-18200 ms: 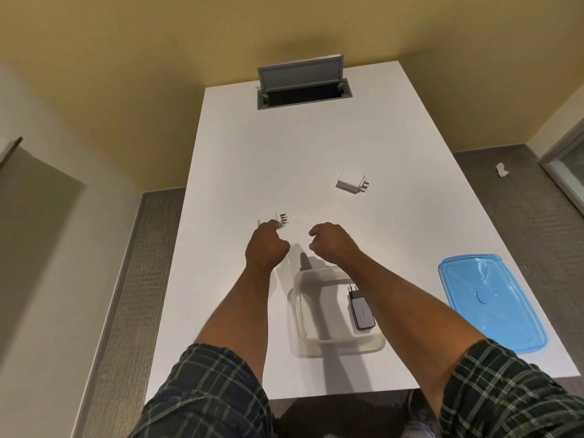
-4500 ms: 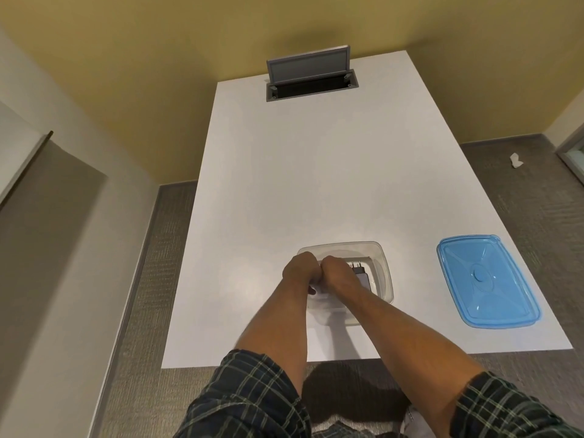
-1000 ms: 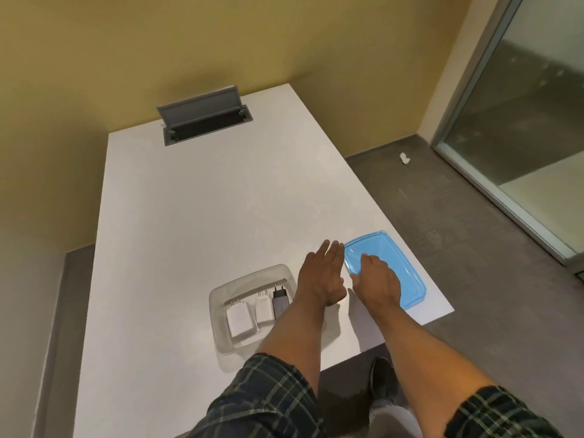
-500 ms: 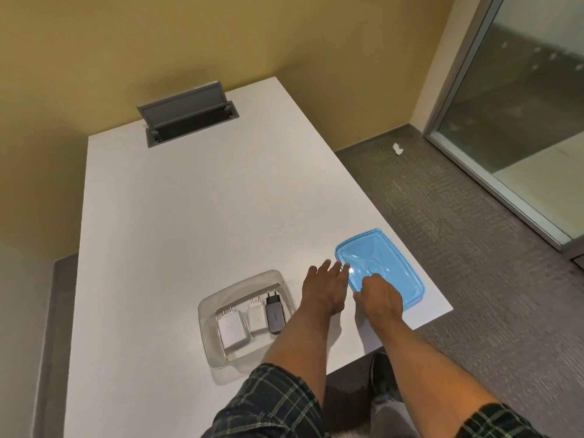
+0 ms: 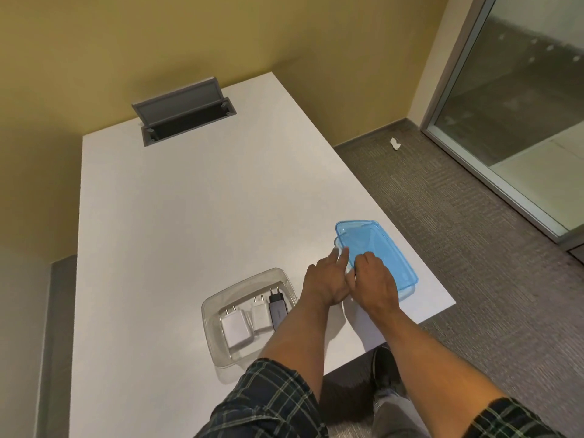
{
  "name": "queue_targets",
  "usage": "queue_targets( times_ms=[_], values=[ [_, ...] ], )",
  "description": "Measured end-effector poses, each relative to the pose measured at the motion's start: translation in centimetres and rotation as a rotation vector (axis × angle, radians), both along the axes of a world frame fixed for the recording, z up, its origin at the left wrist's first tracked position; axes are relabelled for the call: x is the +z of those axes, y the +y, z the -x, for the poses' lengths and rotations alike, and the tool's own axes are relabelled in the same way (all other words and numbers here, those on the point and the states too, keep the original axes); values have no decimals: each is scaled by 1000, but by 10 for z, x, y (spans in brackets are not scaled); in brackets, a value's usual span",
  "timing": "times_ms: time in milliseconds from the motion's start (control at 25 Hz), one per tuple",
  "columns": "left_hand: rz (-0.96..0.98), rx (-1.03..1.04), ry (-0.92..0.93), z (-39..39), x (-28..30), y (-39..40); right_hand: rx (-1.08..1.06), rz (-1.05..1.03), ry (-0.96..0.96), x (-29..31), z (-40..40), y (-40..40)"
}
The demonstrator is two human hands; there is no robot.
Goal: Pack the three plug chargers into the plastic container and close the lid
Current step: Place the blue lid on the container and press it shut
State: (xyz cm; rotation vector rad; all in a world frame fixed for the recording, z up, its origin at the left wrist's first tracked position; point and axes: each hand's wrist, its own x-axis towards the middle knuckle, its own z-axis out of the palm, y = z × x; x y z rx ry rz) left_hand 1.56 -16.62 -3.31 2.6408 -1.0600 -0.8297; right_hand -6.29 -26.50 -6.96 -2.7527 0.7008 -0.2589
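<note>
White table (image 5: 189,216); both hands (image 5: 350,279) hide blue lid's (image 5: 379,248) near edge

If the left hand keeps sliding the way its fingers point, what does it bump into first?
Probably the blue lid. The left hand lies beside the lid's near-left edge, fingers pointing up-right and seeming to touch its rim already. Depth is hard to judge, so they may be just short of it.

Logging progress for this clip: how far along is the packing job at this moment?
Done: the two white plug chargers and the dark grey plug charger lie side by side in the clear plastic container. In hand: the left hand and right hand are on the blue plastic lid, whose near-left edge looks raised off the white table. Left: set the lid on the container and close it.
</note>
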Motion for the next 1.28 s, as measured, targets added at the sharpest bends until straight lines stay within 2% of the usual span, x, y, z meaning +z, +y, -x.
queue_targets(
  times_ms=[80, 160, 280, 440, 520, 680, 800, 1000, 1080, 1160, 1280],
  values=[
    [179, 112, 30, -7, 11, 4, -17, 67, -159, 17, -10, 2],
    [356, 250, 69, -17, 22, 10, -41, 39, -284, 35, -24, 3],
    [403, 482, 103, -36, 33, 26, -89, -283, -416, 61, -46, 10],
    [418, 770, 278, -65, 38, 53, -139, -867, -565, 82, -70, 28],
    [496, 913, 375, -75, 40, 71, -133, -1079, -577, 85, -77, 41],
    [716, 1163, 467, -88, 39, 123, -136, -1375, -507, 76, -79, 60],
    [765, 1229, 534, -92, 43, 169, -93, -1354, -344, 66, -75, 70],
    [543, 1009, 489, -95, 52, 231, -118, -1455, -240, 62, -73, 86],
    [419, 918, 435, -94, 51, 242, -8, -1355, -98, 58, -73, 91],
    [356, 863, 398, -91, 49, 245, 106, -1164, 43, 54, -69, 95],
    [340, 815, 295, -84, 41, 246, 121, -954, 108, 47, -63, 98]
  ],
)
